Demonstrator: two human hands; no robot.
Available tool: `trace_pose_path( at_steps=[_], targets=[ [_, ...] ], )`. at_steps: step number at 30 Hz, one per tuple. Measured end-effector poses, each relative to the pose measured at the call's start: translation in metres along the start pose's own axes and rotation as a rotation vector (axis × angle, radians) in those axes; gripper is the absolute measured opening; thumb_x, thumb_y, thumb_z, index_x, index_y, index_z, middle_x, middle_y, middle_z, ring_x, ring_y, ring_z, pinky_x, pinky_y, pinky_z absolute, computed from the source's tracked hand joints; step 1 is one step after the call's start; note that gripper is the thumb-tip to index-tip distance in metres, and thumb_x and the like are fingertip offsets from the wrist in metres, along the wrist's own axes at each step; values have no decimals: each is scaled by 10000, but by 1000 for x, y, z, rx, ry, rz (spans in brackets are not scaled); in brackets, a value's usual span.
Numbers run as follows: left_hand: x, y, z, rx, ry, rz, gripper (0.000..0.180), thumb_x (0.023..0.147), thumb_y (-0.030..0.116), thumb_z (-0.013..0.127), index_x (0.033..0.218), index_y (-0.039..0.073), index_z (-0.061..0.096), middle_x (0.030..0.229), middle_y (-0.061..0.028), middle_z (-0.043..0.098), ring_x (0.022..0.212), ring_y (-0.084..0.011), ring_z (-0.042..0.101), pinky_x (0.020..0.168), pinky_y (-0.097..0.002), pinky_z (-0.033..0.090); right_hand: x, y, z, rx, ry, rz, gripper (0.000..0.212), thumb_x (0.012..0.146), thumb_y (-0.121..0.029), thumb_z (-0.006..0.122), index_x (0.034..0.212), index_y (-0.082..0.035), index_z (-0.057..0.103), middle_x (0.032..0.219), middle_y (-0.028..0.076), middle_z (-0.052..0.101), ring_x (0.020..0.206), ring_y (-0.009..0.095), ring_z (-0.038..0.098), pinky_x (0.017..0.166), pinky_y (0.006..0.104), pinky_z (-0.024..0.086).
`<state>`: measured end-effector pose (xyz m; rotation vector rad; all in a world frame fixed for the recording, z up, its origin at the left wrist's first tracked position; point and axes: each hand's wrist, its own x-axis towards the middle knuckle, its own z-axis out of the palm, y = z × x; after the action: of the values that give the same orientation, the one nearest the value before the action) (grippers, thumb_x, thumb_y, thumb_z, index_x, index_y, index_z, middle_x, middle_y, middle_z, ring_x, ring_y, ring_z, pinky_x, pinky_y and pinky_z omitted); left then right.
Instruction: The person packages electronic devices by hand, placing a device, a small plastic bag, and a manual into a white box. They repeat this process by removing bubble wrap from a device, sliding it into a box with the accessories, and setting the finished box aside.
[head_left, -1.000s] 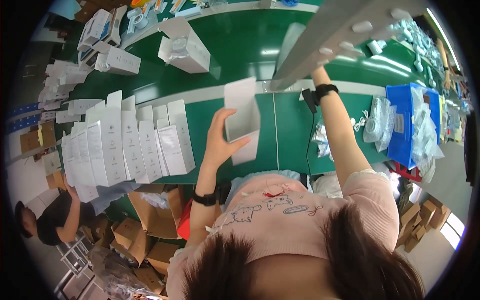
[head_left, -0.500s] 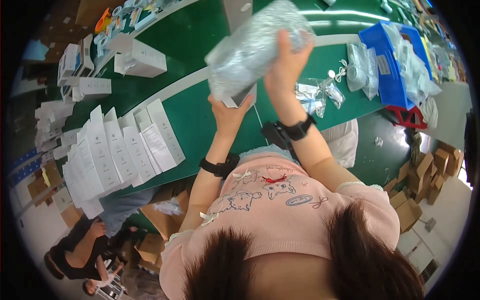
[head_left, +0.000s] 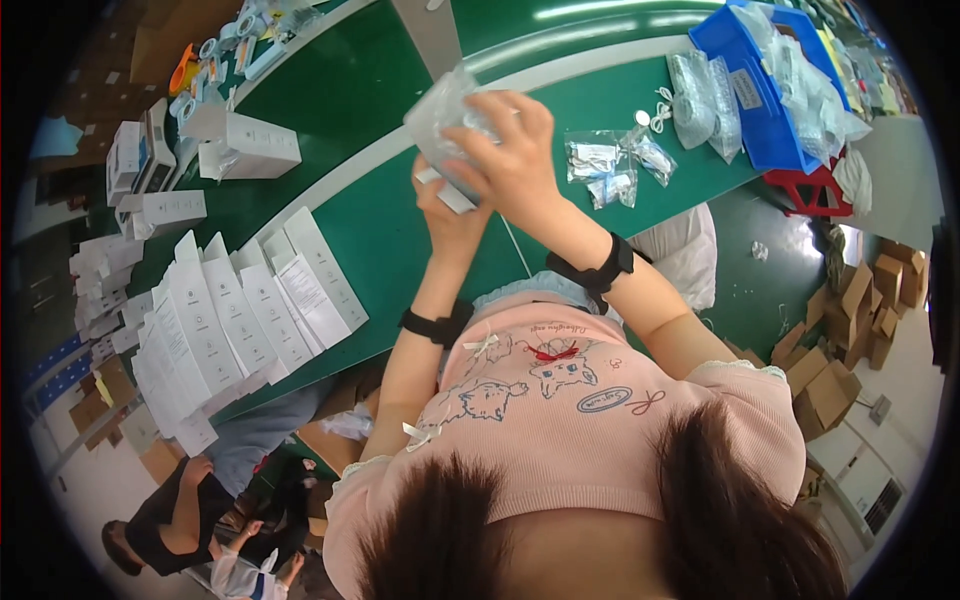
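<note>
Above the green table, my left hand (head_left: 447, 215) is closed round a white box (head_left: 456, 197), of which only a flap and the mouth's edge show between my hands. A bubble-wrapped package (head_left: 440, 110) stands up from the box's mouth, its lower end hidden by my fingers. My right hand (head_left: 515, 150) grips the package from the right, fingers bent over its side. I cannot tell how far the package sits inside the box.
Left on the green table (head_left: 385, 240) stand several open white boxes (head_left: 245, 310), with another white box (head_left: 262, 145) farther back. To the right lie small clear bags (head_left: 605, 165), a coiled white cable (head_left: 661, 110), bubble-wrap pouches (head_left: 700, 100) and a blue bin (head_left: 755, 90). Co-workers (head_left: 175, 515) are at lower left.
The bubble-wrapped package has come down and left, from high over the box to its mouth. My right hand moved with it, close to my left. The view has shifted a little.
</note>
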<state>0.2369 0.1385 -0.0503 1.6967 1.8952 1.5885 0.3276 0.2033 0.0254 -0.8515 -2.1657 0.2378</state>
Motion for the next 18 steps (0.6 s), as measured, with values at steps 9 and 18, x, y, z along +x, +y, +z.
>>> trace_pose_path(
  at_steps=[9,18],
  targets=[
    [-22,-11,-38,-264,110,135,778,571,96,815,1081,101,227,1185,-269,365,1067,-343,444,842,-408,410,-77,119,-48,82,93,244,427,680,0,584,1099,-72,542,1128,109,531,1074,325,447,904,408,362],
    [-24,20,-71,190,-92,-76,526,612,101,769,1020,50,440,1144,-176,403,1009,-278,464,801,-325,410,-151,222,-56,-579,-457,619,493,644,-87,619,1124,-86,504,1000,114,534,893,303,516,772,441,425]
  ],
)
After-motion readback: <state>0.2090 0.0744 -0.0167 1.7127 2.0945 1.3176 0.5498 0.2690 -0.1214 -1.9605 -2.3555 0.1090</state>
